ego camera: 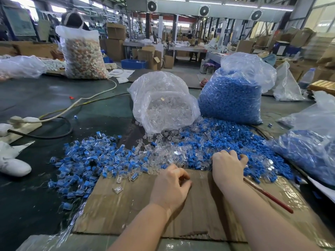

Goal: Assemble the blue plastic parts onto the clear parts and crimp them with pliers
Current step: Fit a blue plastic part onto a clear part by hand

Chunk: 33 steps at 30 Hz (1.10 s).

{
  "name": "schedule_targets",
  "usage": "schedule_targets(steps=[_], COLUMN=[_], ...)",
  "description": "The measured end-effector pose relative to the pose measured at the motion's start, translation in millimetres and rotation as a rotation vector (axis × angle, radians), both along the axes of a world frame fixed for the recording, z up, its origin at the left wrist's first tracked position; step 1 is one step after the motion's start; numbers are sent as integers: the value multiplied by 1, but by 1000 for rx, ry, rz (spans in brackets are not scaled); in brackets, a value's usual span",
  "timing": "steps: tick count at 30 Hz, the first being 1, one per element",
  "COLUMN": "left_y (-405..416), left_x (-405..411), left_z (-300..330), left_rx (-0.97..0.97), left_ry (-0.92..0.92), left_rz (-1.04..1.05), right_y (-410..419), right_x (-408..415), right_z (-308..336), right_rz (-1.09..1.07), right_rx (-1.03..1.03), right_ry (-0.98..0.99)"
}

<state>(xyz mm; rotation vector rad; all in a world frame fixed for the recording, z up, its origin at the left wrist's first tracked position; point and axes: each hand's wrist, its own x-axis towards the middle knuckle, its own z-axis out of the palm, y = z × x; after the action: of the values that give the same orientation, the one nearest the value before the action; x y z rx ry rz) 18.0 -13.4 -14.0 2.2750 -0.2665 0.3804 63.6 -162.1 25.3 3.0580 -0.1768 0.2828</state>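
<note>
We see our right hand (226,165) reaching into the loose heap of blue plastic parts (213,142) on the desk (36,98), its fingers curled down among the pieces; whether they pinch one we cannot tell. Under that wrist lies a red-handled tool (268,194), only its handle showing. Our left hand (170,185) rests on the flattened cardboard sheet (126,205) with its fingers loosely curled; what they hold, if anything, is hidden. Just ahead of both hands are scattered clear parts (163,154), spilling from an open clear bag (163,104). A big bag of blue parts (233,95) stands right of it, touching the heap. To the left lies a pile of assembled blue-and-clear pieces (87,160). A white power strip (23,124) sits at the far left.
</note>
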Motion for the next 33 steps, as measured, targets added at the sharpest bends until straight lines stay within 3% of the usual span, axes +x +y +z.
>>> schedule_targets(steps=[7,17,25,33], left_y=[0,-1,-1,2], left_x=[1,1,-3,-1], left_z=[1,3,5,3], left_rx=[-41,-33,-76,-192], left_ry=[-42,-20,29,55], left_rz=[31,-16,-2,38], right_y=[16,13,11,12], right_x=[-26,-54,-59,-58], right_z=[-12,-32,-33,-35], right_rz=[150,242,203,239], right_rx=[300,750,885,863], right_ry=[-201,-241,-255,-235])
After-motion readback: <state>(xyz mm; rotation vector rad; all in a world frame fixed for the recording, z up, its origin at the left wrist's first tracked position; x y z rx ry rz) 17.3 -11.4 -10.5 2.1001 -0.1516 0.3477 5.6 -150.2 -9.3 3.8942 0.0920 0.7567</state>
